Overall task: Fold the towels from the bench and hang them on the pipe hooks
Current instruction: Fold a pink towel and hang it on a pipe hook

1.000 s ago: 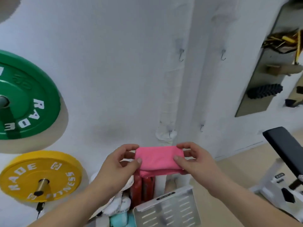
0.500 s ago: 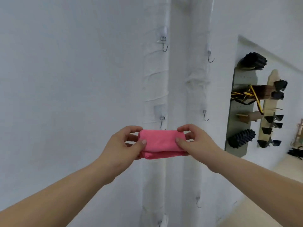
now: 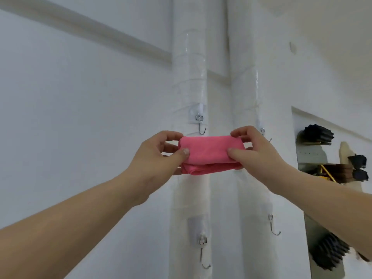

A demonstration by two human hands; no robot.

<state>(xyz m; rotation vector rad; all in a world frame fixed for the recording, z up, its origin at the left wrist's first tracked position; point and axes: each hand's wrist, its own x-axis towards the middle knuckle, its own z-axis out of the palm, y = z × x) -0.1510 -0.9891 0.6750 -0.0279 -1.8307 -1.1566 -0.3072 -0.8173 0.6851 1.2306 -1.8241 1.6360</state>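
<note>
A folded pink towel (image 3: 210, 155) is held level in front of two white wrapped pipes. My left hand (image 3: 159, 156) pinches its left end and my right hand (image 3: 255, 153) pinches its right end. Just above the towel, on the left pipe (image 3: 189, 81), hangs an upper metal hook (image 3: 201, 126). The right pipe (image 3: 244, 87) has an upper hook (image 3: 265, 135) partly hidden behind my right hand. Lower down are a hook on the left pipe (image 3: 203, 252) and a hook on the right pipe (image 3: 273, 225).
White walls stand left and right of the pipes. A grey wall rack (image 3: 330, 198) at the right holds black foam pieces, wooden handles and yellow-and-black items.
Both hands have raised the pink towel up along the pipes, from the lower hooks to just under the upper ones. My view has tilted upward; the weight plates and bench have left the frame.
</note>
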